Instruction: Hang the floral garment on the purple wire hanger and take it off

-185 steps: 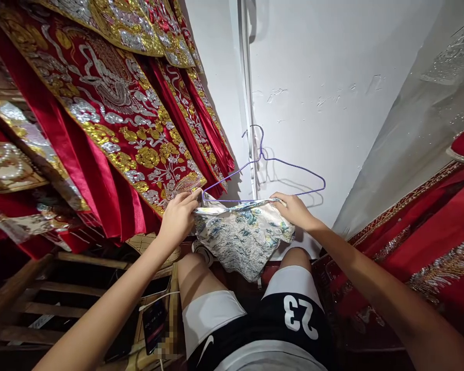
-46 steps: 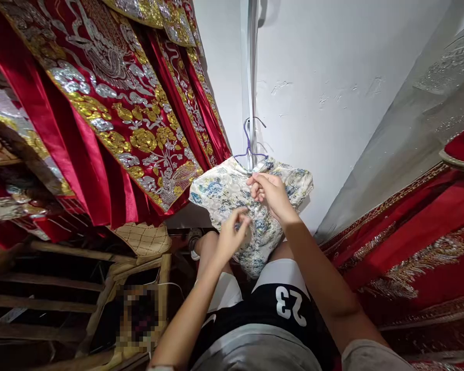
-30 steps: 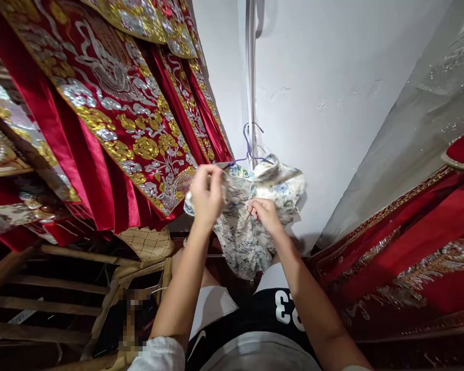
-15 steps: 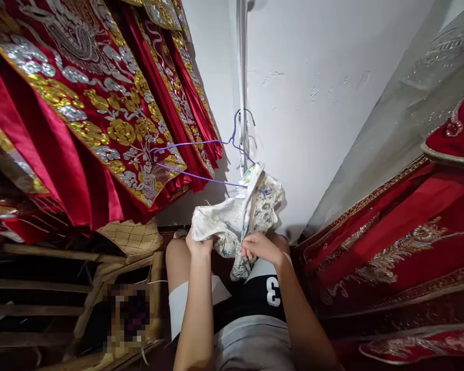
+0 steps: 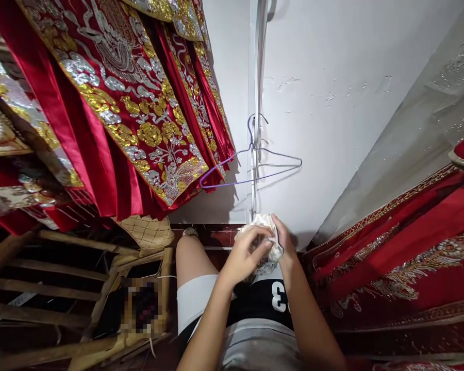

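Observation:
A white floral garment point(image 5: 268, 266) is bunched up small above my lap, gripped between both hands. My left hand point(image 5: 244, 253) lies over its near left side, the thumb and fingers curled onto the cloth. On the other side, my right hand point(image 5: 284, 238) holds the right edge with the fingers partly behind the fabric. Beyond my hands, a bare purple wire hanger point(image 5: 232, 184) hangs by its hook in front of the wall, touching neither hand. The garment's exact cut cannot be made out while it is crumpled.
Red embroidered gowns hang at the left point(image 5: 147, 129) and right point(image 5: 394, 268). A slatted wooden chair point(image 5: 69, 289) stands at lower left, near a quilted cream piece point(image 5: 149, 230). A pale vertical pole point(image 5: 258, 67) runs along the white wall point(image 5: 332, 62).
The garment has come off the hanger and been drawn down into a bunch. My left hand moved right toward my right hand. The hanger now hangs freely, and the view shifted slightly.

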Available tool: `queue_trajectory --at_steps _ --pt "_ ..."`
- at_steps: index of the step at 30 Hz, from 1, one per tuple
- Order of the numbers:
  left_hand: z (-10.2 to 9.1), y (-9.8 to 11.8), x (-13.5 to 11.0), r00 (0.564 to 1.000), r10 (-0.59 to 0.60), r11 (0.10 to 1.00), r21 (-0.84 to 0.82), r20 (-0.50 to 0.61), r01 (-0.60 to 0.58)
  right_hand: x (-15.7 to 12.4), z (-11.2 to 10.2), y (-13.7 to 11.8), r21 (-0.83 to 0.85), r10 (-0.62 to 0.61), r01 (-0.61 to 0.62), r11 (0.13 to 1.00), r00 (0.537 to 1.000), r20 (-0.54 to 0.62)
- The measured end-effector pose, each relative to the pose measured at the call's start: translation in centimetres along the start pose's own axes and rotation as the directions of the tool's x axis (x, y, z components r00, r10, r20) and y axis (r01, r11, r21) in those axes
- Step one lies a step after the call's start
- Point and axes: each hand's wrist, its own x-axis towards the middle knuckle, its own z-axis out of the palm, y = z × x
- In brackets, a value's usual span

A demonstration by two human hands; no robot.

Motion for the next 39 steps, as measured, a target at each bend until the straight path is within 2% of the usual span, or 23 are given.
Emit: queue_trajectory --at_steps 2,4,5,7,8,9,10,11,12,13,15,16,17,19,21,23,25,26,28,31,33,36,39 --pt "-1.7 -0.5 0.6 0.99 0.006 0.999 0.034 -0.143 -0.001 0.3 0.1 -1.3 -0.031 0.15 -0.147 0.989 0.984 0.096" --pt "-3.3 -1.5 1.5 0.986 0.006 1.0 0.03 -0.164 -0.001 0.6 0.6 -2.7 -0.171 0.282 -0.248 0.953 0.936 0.211" --pt "-3.9 -2.0 1.9 0.995 -0.001 1.0 0.018 -0.098 0.003 0.7 0.9 -3.6 -0.267 0.329 -0.255 0.929 0.9 0.286" --pt "-4.9 -3.2 2.3 0.99 -0.026 0.999 0.028 0.137 0.023 0.9 1.4 -5.5 -0.458 0.382 -0.164 0.874 0.814 0.437" --pt "-5.3 -3.7 2.3 0.965 -0.05 0.997 0.068 0.257 0.034 1.2 1.6 -6.5 -0.533 0.393 -0.087 0.842 0.776 0.493" --pt "-5.7 -4.2 2.1 0.932 -0.087 0.99 0.135 0.351 0.042 1.5 1.8 -7.6 -0.585 0.381 0.001 0.811 0.759 0.528" --pt "-6.2 -4.5 1.9 0.904 -0.132 0.975 0.218 0.408 0.044 2.0 1.8 -8.6 -0.613 0.328 0.096 0.785 0.774 0.542" --pt "-6.8 -4.8 1.5 0.886 -0.18 0.952 0.304 0.428 0.047 2.8 1.8 -9.5 -0.621 0.225 0.196 0.759 0.817 0.532" --pt "-7.6 -4.9 1.2 0.881 -0.229 0.92 0.388 0.414 0.056 3.7 1.7 -10.3 -0.62 0.074 0.298 0.726 0.862 0.502" --pt "-8.5 -4.8 0.9 0.883 -0.273 0.881 0.468 0.381 0.071 4.9 1.5 -10.9 -0.615 -0.104 0.396 0.682 0.885 0.455" --pt "-10.8 -4.4 0.6 0.891 -0.334 0.793 0.602 0.306 0.09 7.5 1.2 -11.5 -0.626 -0.399 0.518 0.583 0.854 0.335" --pt "-12.0 -4.2 0.5 0.895 -0.35 0.748 0.658 0.276 0.089 9.0 1.0 -11.4 -0.642 -0.468 0.531 0.553 0.836 0.288" --pt "-13.2 -3.9 0.5 0.897 -0.364 0.698 0.711 0.252 0.083 10.3 0.8 -11.0 -0.663 -0.484 0.52 0.539 0.835 0.261" --pt "-15.4 -3.7 0.7 0.897 -0.393 0.588 0.805 0.204 0.075 12.4 0.5 -10.0 -0.717 -0.422 0.466 0.518 0.869 0.26" --pt "-17.1 -3.9 1.0 0.897 -0.43 0.462 0.879 0.103 0.121 13.5 0.1 -8.8 -0.783 -0.367 0.418 0.461 0.893 0.261" --pt "-18.2 -4.4 1.4 0.888 -0.459 0.341 0.915 -0.036 0.214 13.4 -0.5 -8.0 -0.831 -0.394 0.401 0.387 0.886 0.244" --pt "-18.7 -4.9 1.9 0.875 -0.447 0.284 0.898 -0.187 0.336 12.7 -1.4 -7.8 -0.836 -0.45 0.424 0.348 0.858 0.248" --pt "-18.7 -5.1 2.2 0.872 -0.424 0.3 0.869 -0.247 0.392 12.2 -1.9 -8.0 -0.824 -0.468 0.448 0.347 0.844 0.262" --pt "-18.5 -5.3 3.1 0.882 -0.357 0.432 0.783 -0.306 0.447 11.2 -2.8 -8.7 -0.783 -0.483 0.5 0.37 0.823 0.298" --pt "-17.5 -5.4 5.3 0.923 -0.227 0.719 0.586 -0.311 0.375 9.9 -3.3 -10.2 -0.735 -0.451 0.531 0.421 0.826 0.339" --pt "-16.8 -5.2 7.4 0.928 -0.123 0.842 0.458 -0.351 0.285 9.0 -3.1 -10.9 -0.709 -0.412 0.531 0.464 0.838 0.359" --pt "-15.8 -4.2 10.9 0.927 0.013 0.909 0.391 -0.374 0.145 7.4 -2.0 -10.9 -0.66 -0.382 0.538 0.525 0.842 0.382" --pt "-15.2 -2.5 13.3 0.967 0.054 0.892 0.447 -0.251 0.066 6.3 -1.6 -10.5 -0.64 -0.399 0.549 0.538 0.835 0.38"
